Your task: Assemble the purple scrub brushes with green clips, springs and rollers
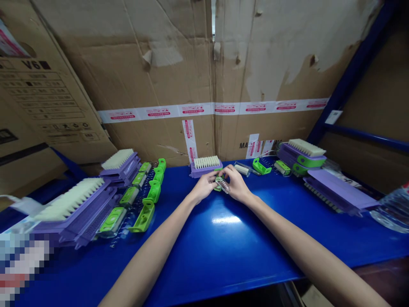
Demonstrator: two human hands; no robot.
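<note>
Over at the middle of the glossy blue bench (223, 238), both hands are meeting around one small piece. The left hand (206, 186) is pinching at a little green part (218, 187), thumb and fingertips close together. The right hand (235, 184) has its fingers curled round a coil spring (223, 184) that sits right against that green part. It's pretty small and a bit blurry from up here, so I can't really tell which fingertips are pressing on what.

Just behind the hands there's a purple-based brush (206, 165), cream bristles up. To its right lie a clear-sided cylinder (242, 170), a green bracket (261, 166) and a green-topped block (283, 168).

Way over on the left, purple brush units (75, 204) are sitting bristles up, next to a slanting line of green-topped blocks (128, 196), then some loose springs (145, 187), then a row of bright green brackets (154, 191). On the right side, one purple brush with green trim (302, 155) has its bristles up, and near it a purple plate (341, 191) has bristles showing underneath. A clear plastic bottle (394, 209) stands at the far right edge. Behind it all is a big cardboard sheet (159, 72) with white-and-red tape (191, 109) across it.
</note>
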